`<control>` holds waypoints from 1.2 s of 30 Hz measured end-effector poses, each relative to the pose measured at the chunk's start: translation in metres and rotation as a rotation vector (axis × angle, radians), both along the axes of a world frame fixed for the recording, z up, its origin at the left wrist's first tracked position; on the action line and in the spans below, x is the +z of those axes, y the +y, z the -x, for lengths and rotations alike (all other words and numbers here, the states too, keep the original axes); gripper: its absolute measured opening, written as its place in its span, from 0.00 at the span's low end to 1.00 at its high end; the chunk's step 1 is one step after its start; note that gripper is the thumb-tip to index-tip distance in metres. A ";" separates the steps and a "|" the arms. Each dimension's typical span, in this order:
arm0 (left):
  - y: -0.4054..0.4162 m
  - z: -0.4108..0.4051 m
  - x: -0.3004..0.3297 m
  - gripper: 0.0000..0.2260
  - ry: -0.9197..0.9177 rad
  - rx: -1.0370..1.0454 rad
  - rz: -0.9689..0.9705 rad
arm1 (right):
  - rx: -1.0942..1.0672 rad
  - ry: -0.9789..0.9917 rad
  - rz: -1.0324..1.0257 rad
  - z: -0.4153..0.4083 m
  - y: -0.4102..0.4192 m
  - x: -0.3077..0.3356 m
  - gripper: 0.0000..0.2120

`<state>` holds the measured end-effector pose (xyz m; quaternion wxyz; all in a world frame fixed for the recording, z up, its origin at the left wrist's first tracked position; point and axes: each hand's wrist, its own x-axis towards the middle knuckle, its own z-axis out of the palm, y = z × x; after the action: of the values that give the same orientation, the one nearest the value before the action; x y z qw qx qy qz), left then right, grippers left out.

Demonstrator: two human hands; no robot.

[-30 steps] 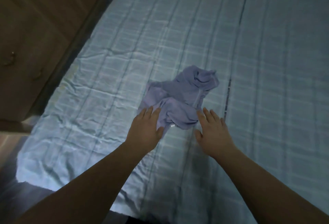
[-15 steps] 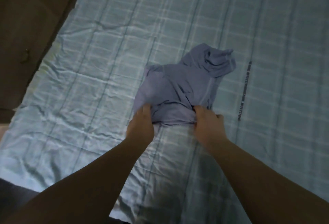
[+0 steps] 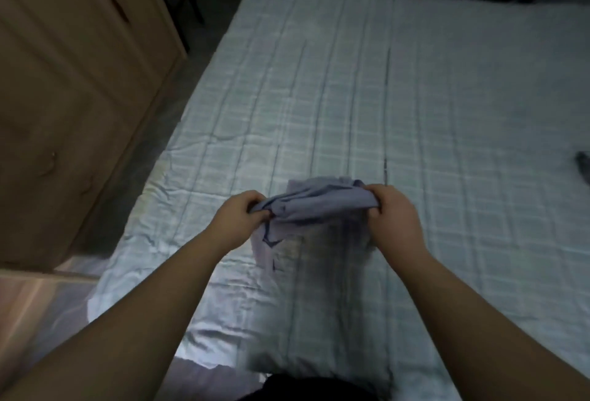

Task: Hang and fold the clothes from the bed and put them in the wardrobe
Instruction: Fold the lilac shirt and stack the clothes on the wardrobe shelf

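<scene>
Dim room, colours muted. Left hand (image 3: 240,216) grips one end of a lilac garment (image 3: 316,206), fingers curled round the bunched cloth. Right hand (image 3: 393,213) grips the other end the same way. Garment stretched between the two hands, above the bed (image 3: 447,120); the part hanging below them is blurred, shape unclear. Wardrobe (image 3: 73,88) stands well to the left of the left hand, its top cut off. Far right of the right hand, a dark object (image 3: 583,167) on the bed, cut by the frame edge, unidentifiable.
</scene>
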<state>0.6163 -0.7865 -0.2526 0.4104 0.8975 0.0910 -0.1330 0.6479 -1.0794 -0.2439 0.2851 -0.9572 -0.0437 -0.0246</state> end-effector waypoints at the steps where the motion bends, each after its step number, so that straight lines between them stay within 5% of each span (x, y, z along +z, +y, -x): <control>1: 0.004 0.004 0.019 0.06 -0.024 0.027 0.058 | -0.056 0.015 -0.056 0.006 0.000 0.018 0.18; 9: 0.002 0.016 0.140 0.07 -0.273 -0.027 0.177 | -0.205 0.076 -0.247 0.035 0.004 0.135 0.18; 14: -0.010 0.011 0.191 0.09 -0.317 0.004 0.413 | -0.253 0.130 -0.384 0.049 -0.005 0.163 0.14; 18: -0.017 0.007 0.208 0.12 -0.332 -0.045 0.377 | -0.289 0.142 -0.480 0.061 -0.008 0.171 0.11; 26: -0.039 0.023 0.216 0.14 -0.106 -0.121 0.530 | -0.244 0.248 -0.487 0.083 0.001 0.172 0.09; 36: -0.069 0.036 0.200 0.25 0.030 -0.325 0.478 | 0.039 0.298 -0.551 0.111 0.074 0.170 0.24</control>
<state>0.5806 -0.8551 -0.0523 0.5822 0.7761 -0.0818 -0.2279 0.5373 -1.0052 -0.0742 0.5373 -0.8360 -0.0112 0.1107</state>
